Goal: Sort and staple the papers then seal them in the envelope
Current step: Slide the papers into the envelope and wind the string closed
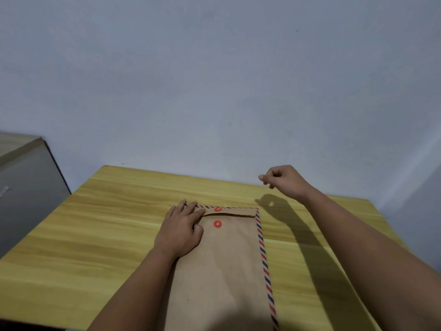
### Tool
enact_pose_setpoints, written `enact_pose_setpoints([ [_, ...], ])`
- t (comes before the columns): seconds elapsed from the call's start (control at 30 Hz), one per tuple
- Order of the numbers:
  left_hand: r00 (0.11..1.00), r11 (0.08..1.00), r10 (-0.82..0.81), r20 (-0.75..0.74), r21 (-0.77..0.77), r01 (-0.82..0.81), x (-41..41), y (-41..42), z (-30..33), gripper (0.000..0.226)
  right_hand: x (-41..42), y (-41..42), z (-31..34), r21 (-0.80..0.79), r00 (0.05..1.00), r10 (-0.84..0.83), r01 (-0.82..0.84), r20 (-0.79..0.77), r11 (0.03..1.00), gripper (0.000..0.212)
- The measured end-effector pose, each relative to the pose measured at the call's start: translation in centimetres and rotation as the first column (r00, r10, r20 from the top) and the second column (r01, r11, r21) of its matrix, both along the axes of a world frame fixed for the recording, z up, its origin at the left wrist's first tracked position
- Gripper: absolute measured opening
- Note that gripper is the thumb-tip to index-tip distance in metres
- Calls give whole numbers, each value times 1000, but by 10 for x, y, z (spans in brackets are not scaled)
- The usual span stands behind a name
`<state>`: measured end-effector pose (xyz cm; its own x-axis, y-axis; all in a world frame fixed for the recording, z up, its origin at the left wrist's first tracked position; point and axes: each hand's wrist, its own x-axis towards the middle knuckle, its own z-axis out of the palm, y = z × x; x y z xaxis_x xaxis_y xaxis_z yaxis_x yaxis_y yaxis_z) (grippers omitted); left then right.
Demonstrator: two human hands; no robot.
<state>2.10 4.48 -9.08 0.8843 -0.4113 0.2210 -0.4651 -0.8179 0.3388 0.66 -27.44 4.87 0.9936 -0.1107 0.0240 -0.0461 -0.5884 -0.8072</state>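
Note:
A brown envelope (229,271) with a red and blue striped border lies lengthwise on the wooden table, its flap folded down at the far end. One red button (217,224) sits on the body and another red button (218,208) on the flap. My left hand (182,229) rests flat on the envelope's far left corner, fingers spread over the flap edge. My right hand (282,181) is raised above the table to the right of the envelope, fingertips pinched together. I cannot make out anything between them. No papers or stapler are in view.
The yellow wooden table (95,235) meets a pale wall at its far edge. A grey cabinet (26,187) stands to the left of the table. My right arm casts a long shadow over the table's right side.

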Motion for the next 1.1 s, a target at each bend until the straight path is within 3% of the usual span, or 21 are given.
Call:
enact_pose_setpoints([
  [0.1,1000,1000,0,5,5,0,0,0,1,69,-3,2,9,232,984,-160,139,74,963,36],
  [0.17,1000,1000,2,3,11,-2,0,0,1,69,-3,10,15,416,970,-235,192,55,889,33],
  [0.27,1000,1000,4,3,14,-4,0,-1,1,71,-2,31,16,740,979,-204,159,-30,653,31],
  [0.3,1000,1000,5,2,13,-5,0,0,1,71,-2,40,12,805,982,-180,147,-51,575,32],
  [0.33,1000,1000,4,0,13,-4,0,0,0,70,-3,50,7,816,985,-159,142,-62,560,33],
  [0.4,1000,1000,2,-2,15,-2,1,0,0,67,-4,65,-11,633,990,-130,132,-51,763,32],
  [0.47,1000,1000,-2,-5,12,2,1,0,0,65,-7,76,-32,248,997,-77,67,30,967,29],
  [0.53,1000,1000,-4,-6,13,4,2,0,0,66,-9,84,-52,-91,998,28,-23,55,996,22],
  [0.63,1000,1000,-2,1,7,2,2,0,-1,67,-20,94,-72,-519,996,84,-73,-2,852,23],
  [0.7,1000,1000,-3,8,6,3,2,0,-2,67,-23,97,-80,-661,995,99,-63,18,747,24],
  [0.97,1000,1000,-4,-6,17,4,1,0,0,69,-32,111,-91,-918,957,286,-155,-48,366,23],
  [1.1,1000,1000,-3,-6,22,4,0,-1,1,72,-37,120,-85,-926,963,257,-166,-79,338,19],
])
